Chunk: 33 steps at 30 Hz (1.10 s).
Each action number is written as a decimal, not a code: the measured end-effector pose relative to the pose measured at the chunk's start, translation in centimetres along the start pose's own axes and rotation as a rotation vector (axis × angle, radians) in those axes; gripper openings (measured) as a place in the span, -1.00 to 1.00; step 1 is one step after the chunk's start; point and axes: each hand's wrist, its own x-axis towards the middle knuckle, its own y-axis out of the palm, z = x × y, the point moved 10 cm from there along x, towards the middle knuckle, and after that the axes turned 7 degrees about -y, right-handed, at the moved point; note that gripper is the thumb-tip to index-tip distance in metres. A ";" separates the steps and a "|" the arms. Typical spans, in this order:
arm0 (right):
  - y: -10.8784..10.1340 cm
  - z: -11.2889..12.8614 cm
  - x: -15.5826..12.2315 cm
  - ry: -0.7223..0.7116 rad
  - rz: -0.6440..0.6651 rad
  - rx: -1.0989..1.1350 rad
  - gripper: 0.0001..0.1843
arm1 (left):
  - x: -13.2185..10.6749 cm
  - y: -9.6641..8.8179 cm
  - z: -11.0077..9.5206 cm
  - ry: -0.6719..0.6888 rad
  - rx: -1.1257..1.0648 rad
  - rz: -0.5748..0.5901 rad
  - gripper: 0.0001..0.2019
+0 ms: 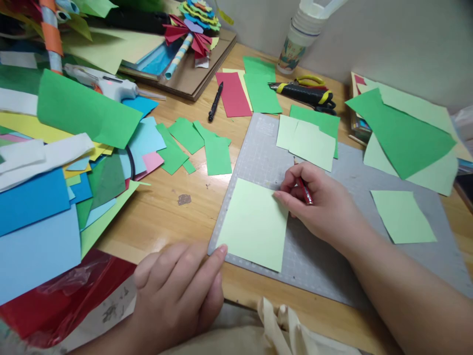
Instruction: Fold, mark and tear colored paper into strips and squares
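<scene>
A pale green paper sheet point(254, 227) lies flat on the grey cutting mat point(314, 256), near its left edge. My right hand point(314, 202) is closed around a red pencil point(306, 192), whose sharpened tip points away from me, off the sheet. The thumb and fingertips of that hand are at the sheet's upper right corner; whether they pinch it I cannot tell. At the table's front edge my left hand point(181, 286) rests with fingers loosely bent and the index fingertip on the sheet's lower left corner. Smaller pale green pieces point(312, 145) lie beyond my right hand.
Coloured paper point(37, 197) is heaped at left beside a glue gun point(103, 81). Green scraps point(218, 155), a black pen point(216, 102) and red paper point(235, 93) lie mid-table. Pliers point(306, 93) and stacked cups point(295, 44) stand behind; more green paper point(410, 133) is at right.
</scene>
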 end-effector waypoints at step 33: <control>-0.1 0.9 0.0 -0.138 0.004 -0.064 -0.82 | 5.6 2.4 -1.1 -0.007 -0.094 0.250 -0.84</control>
